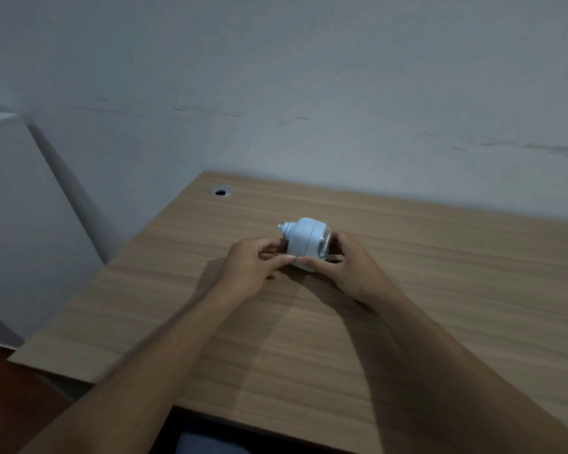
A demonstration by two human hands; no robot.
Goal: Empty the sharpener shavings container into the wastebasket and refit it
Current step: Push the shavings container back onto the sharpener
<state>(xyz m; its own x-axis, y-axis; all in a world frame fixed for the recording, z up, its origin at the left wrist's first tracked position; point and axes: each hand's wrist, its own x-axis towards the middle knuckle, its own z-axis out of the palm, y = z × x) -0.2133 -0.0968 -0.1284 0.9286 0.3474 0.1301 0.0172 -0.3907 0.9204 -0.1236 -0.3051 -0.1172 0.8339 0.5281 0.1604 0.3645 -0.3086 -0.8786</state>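
Note:
A small light-blue sharpener sits on the wooden desk, a stepped knob on its left end and a clear shavings container at its right end. My left hand grips the sharpener's left and near side with thumb and fingers. My right hand holds the right end, fingers wrapped around the clear container, thumb along the near edge. The two thumbs meet in front of the body. No wastebasket shows in the head view.
A round cable hole is set into the desk's far left corner. A pale wall stands right behind the desk. A white cabinet side stands to the left, with dark red floor below it.

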